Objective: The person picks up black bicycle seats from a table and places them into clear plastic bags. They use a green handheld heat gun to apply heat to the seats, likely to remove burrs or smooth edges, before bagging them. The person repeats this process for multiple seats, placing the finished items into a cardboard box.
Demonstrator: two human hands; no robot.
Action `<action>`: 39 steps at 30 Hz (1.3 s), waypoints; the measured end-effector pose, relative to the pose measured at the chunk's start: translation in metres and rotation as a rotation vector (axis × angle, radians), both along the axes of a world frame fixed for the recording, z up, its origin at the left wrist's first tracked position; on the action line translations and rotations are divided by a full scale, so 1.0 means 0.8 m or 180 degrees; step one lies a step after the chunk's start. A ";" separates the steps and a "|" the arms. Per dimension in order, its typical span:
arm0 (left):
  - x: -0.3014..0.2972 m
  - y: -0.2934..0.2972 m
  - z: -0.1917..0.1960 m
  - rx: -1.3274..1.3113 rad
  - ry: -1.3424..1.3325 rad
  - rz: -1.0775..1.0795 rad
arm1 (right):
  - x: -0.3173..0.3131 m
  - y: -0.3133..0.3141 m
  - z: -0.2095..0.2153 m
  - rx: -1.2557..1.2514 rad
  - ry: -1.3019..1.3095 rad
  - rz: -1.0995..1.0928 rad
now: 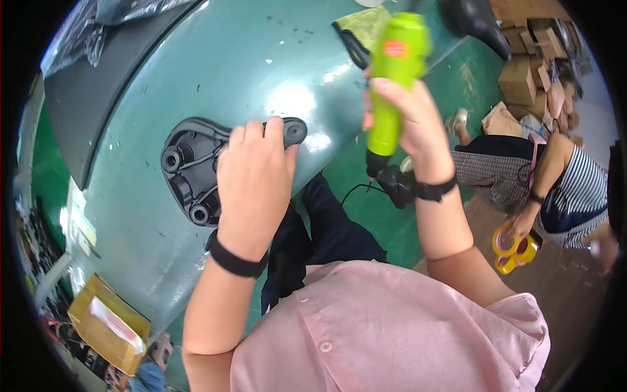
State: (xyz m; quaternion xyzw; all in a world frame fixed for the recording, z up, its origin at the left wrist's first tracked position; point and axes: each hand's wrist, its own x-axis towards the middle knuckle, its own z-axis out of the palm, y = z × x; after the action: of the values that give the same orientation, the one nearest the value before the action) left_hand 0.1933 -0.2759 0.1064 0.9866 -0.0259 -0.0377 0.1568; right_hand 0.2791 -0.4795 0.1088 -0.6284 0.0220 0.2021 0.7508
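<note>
On the green tabletop lies a black bicycle saddle (186, 157), underside up, with round hollow posts and ribs showing. My left hand (255, 179) rests over its narrower part, fingers curled across it and holding it against the table; the palm hides the middle of the saddle. My right hand (408, 114) is raised beyond the table's right edge, wrapped round a lime-green electric screwdriver (395, 72). Its dark tip points down, apart from the saddle. The tool is slightly blurred.
Beside the tool lies a yellow-green cloth (362, 29) with a black part. Another dark saddle (473, 23) is at the far right. A large black panel (104, 98) and plastic wrap lie left. At right a co-worker's hand holds yellow tape rolls (513, 251); cardboard boxes (522, 78) stand behind.
</note>
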 end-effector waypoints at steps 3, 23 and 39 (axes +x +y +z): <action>0.026 -0.023 -0.021 0.0370 0.0395 0.0198 | 0.019 -0.007 -0.049 -0.0153 0.0436 0.0311; 0.047 -0.063 -0.061 0.1730 0.0835 -0.0331 | 0.170 0.064 -0.123 -0.2586 -0.0906 0.0792; 0.061 -0.032 -0.043 0.0247 0.1279 -0.0487 | -0.084 0.037 -0.152 -0.0791 -0.0295 0.0170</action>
State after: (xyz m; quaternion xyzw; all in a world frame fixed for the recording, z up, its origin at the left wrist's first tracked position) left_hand 0.2423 -0.3014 0.0721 0.9597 -0.0674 -0.2463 0.1174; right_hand 0.2122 -0.4500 -0.0126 -0.7256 -0.0045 0.1885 0.6618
